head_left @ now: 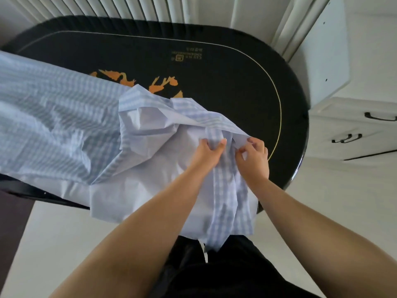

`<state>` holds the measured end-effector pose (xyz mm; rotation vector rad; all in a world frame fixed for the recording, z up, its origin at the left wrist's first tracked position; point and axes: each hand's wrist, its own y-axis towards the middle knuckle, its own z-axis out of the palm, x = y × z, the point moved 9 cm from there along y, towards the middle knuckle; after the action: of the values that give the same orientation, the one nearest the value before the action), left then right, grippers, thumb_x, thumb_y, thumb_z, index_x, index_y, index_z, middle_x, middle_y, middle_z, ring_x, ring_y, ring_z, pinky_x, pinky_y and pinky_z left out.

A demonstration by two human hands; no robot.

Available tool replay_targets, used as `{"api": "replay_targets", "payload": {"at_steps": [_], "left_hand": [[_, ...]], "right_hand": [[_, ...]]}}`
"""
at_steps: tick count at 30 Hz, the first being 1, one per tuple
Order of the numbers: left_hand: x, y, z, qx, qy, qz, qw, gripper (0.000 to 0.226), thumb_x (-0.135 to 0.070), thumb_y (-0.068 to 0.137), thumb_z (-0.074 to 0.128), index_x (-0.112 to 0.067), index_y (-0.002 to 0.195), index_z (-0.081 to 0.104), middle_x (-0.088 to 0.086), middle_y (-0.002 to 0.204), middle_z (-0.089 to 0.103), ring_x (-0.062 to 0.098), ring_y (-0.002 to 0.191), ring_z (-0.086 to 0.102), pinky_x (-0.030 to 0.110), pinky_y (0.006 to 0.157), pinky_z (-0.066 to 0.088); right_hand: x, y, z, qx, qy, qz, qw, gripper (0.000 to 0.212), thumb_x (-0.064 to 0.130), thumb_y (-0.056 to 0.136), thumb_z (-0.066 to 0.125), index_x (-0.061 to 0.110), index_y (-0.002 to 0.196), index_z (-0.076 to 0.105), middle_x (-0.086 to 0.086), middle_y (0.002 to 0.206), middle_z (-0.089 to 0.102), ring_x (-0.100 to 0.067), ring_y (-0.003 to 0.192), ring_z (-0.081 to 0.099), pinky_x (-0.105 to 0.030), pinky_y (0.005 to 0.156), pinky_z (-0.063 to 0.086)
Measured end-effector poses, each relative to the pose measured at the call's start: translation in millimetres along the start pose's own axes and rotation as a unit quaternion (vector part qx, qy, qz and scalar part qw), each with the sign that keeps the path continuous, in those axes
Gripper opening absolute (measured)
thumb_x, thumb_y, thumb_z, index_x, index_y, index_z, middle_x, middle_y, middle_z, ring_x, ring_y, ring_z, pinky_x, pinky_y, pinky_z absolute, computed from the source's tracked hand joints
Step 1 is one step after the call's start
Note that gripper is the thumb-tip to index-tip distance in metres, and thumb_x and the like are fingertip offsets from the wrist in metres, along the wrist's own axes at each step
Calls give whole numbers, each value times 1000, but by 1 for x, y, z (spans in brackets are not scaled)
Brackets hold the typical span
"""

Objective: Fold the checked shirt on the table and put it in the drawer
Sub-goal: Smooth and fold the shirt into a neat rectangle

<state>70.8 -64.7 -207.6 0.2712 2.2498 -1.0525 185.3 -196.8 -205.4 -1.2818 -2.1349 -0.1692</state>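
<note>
Because the oval black table (214, 67) is giving the only flat run in reach, the checked shirt (64, 125) is lying spread across its left half and near edge, with one end trailing off the left edge and another part hanging over the near edge toward the person's legs. The shirt is lying rumpled, pale inner face turned up in the middle, so it is not yet folded. Likely aim: straighten the front strip before the first fold.

The white drawer unit (352, 130) is standing just beyond the table's right edge, drawers looking closed, presumably the destination.

The left hand (209, 150) is gripping a checked band of the shirt near the near-right edge, fingers curled round it. The right hand (254, 155) is pinching the fabric just beside it.
</note>
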Motion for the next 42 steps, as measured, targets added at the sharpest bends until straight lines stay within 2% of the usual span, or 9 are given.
{"api": "replay_targets", "payload": {"at_steps": [4, 7, 12, 15, 20, 28, 31, 35, 42], "left_hand": [[-19, -4, -16, -69, -100, 8, 993, 29, -35, 87, 61, -9, 91, 49, -2, 78, 50, 22, 79, 55, 28, 62, 39], [-32, -14, -52, -132, -4, 70, 989, 16, -20, 88, 54, -20, 74, 45, -8, 67, 43, 12, 61, 43, 23, 49, 29], [-51, -37, -104, -227, 188, 158, 942, 27, -12, 91, 52, -21, 113, 65, -1, 121, 46, 21, 78, 57, 30, 57, 43], [-71, -54, -105, -235, 233, 234, 914, 28, -10, 91, 56, -20, 114, 67, 2, 126, 43, 21, 77, 55, 28, 57, 37], [-75, -56, -95, -202, 219, 279, 913, 31, -2, 92, 49, -17, 106, 72, -1, 118, 53, 14, 80, 55, 21, 54, 36], [-70, -58, -94, -161, 169, 323, 917, 34, 11, 77, 52, -14, 61, 70, -10, 89, 65, 12, 80, 58, 22, 61, 43], [-68, -52, -94, -105, 138, 329, 928, 32, 10, 81, 51, -14, 76, 72, -11, 100, 58, 12, 90, 59, 20, 72, 50], [-49, -38, -98, -11, 44, 244, 969, 46, -21, 90, 61, -28, 133, 45, -10, 124, 39, 5, 83, 53, 6, 75, 43], [10, -31, -183, -291, 39, 155, 943, 20, -31, 97, 44, -29, 108, 60, -8, 119, 55, 5, 96, 55, 22, 80, 43]], "right_hand": [[0, -3, -11, -13, 18, -42, 999, 13, 25, 91, 58, 16, 85, 65, 6, 138, 45, -15, 122, 46, -25, 81, 46], [-20, 7, -2, 35, 34, 42, 998, 16, 25, 91, 51, 15, 84, 61, 14, 139, 45, -12, 91, 60, -35, 74, 57], [-41, 9, 11, 85, 145, 183, 969, 11, 24, 88, 49, 17, 88, 58, 3, 91, 63, -17, 67, 56, -32, 61, 49], [-38, 15, 13, 96, 156, 196, 963, 12, 27, 85, 49, 20, 81, 59, 0, 77, 58, -18, 65, 54, -33, 59, 47], [8, 24, 9, 107, -5, 46, 993, 49, 56, 87, 51, 32, 129, 48, 9, 134, 45, -19, 108, 57, -40, 82, 54], [76, 33, -8, 20, -28, -127, 991, 29, 21, 95, 49, 24, 121, 60, 3, 116, 64, -21, 108, 57, -34, 77, 49], [76, 34, -28, -27, -27, -156, 987, 20, 15, 92, 52, 19, 102, 68, 1, 94, 69, -20, 88, 61, -32, 67, 49], [38, 22, -46, -54, 1, -99, 994, 14, 22, 95, 50, 16, 99, 62, 4, 77, 63, -19, 67, 58, -26, 54, 40], [16, 22, -28, 13, -32, -34, 999, 25, 32, 97, 45, 23, 116, 60, 3, 108, 62, -20, 100, 57, -35, 72, 50]]}}
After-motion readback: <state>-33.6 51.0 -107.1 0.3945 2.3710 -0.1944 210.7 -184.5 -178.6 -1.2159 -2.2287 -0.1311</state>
